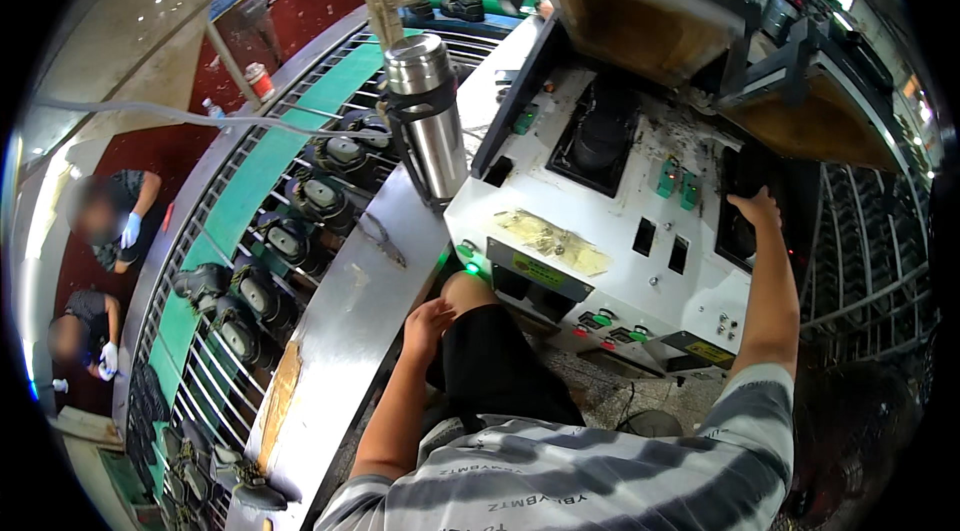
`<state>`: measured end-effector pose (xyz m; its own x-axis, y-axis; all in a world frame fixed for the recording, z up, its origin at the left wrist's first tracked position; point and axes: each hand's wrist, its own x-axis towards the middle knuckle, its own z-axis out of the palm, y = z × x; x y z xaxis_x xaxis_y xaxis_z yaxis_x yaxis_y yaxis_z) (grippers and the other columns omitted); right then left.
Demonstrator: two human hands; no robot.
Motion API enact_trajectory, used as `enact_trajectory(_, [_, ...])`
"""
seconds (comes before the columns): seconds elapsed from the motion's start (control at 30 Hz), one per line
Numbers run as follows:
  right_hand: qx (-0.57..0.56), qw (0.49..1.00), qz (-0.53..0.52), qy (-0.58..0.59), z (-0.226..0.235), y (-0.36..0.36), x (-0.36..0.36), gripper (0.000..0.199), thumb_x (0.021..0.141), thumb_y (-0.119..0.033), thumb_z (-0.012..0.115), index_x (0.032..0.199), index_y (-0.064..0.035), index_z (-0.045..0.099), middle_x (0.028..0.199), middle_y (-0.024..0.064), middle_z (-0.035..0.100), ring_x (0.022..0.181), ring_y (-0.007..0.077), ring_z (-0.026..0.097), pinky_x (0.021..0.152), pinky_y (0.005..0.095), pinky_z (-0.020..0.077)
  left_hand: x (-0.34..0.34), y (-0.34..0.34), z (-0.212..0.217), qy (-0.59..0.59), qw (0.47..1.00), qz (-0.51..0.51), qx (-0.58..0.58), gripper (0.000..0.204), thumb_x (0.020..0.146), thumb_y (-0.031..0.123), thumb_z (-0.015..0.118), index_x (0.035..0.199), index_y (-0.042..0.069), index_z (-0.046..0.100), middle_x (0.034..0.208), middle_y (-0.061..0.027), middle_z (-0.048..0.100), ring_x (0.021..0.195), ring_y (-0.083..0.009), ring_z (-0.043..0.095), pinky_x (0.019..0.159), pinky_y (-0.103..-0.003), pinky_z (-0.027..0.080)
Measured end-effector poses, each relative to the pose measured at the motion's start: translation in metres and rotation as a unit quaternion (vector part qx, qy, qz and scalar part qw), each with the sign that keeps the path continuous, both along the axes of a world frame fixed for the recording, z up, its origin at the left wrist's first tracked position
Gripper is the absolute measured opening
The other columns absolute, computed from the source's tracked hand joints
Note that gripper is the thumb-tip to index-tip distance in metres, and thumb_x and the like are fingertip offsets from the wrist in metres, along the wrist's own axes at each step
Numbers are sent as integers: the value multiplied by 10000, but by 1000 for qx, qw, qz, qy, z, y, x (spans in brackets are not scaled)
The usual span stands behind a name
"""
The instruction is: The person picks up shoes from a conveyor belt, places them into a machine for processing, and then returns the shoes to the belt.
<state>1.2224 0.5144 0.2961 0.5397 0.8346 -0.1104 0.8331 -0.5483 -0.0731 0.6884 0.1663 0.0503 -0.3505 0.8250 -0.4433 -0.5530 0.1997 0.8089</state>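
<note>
My right hand [757, 208] reaches into the right-hand station of a white press machine [610, 216]. Its thumb and fingers are around the near end of a black shoe [757, 169], whose outline is partly lost in the dark recess. Another black shoe [605, 126] sits toe toward me in the left-hand station, under a raised lid [640, 21]. My left hand [428, 326] is loosely closed near my knee, beside the machine's front left corner, and nothing shows in it.
A steel thermos [428, 116] stands on the metal ledge [345, 316] at left. Beyond it, a roller conveyor [215, 231] carries several dark shoes. Two co-workers in gloves are at far left. A second raised lid [815, 116] and a shoe rack [870, 251] are at right.
</note>
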Motion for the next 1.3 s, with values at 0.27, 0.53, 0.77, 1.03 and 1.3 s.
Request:
enact_trajectory(0.27, [203, 979, 1, -1, -36, -12, 16, 919, 691, -550, 703, 1446, -200, 313, 1345, 190, 520, 1228, 421, 495, 1009, 506, 399, -42, -179, -3, 5, 982, 189, -3, 259, 944, 166, 522, 1116, -20, 580, 961, -126, 658, 859, -223, 658, 809, -339, 536])
enact_trajectory(0.53, [624, 717, 292, -108, -97, -150, 28, 542, 700, -401, 825, 943, 64, 687, 998, 181, 695, 862, 363, 674, 745, 415, 543, -35, -198, 1, 0, 990, 135, 42, 249, 949, 130, 504, 1152, 0, 566, 1039, -113, 648, 918, -210, 653, 834, -327, 522])
enact_trajectory(0.77, [526, 768, 154, 331, -106, -270, -105, 503, 800, -317, 771, 1028, 113, 643, 1121, 168, 653, 963, 268, 611, 885, 394, 485, -15, -169, 56, -15, 987, -49, 152, 326, 911, 181, 619, 1200, 42, 563, 1104, -62, 631, 1005, -163, 601, 878, -311, 484])
enact_trajectory(1.03, [-105, 462, 470, 745, -74, -330, -316, 744, 742, -317, 733, 1344, 2, 436, 1306, 96, 523, 1157, 252, 536, 987, 401, 435, -41, -190, 158, -158, 875, -130, 439, 972, 757, 405, 753, 1493, 57, 221, 1470, -117, 357, 1305, -219, 411, 1080, -381, 317])
enact_trajectory(1.3, [-488, 413, 601, 480, -67, -481, -649, 435, 919, -241, 579, 1244, 35, 491, 1158, 98, 584, 1039, 161, 557, 913, 304, 452, -125, -347, 94, -10, 877, 357, 321, 1005, 605, 362, 875, 1390, -4, 365, 1334, -128, 508, 1236, -262, 499, 1056, -403, 391])
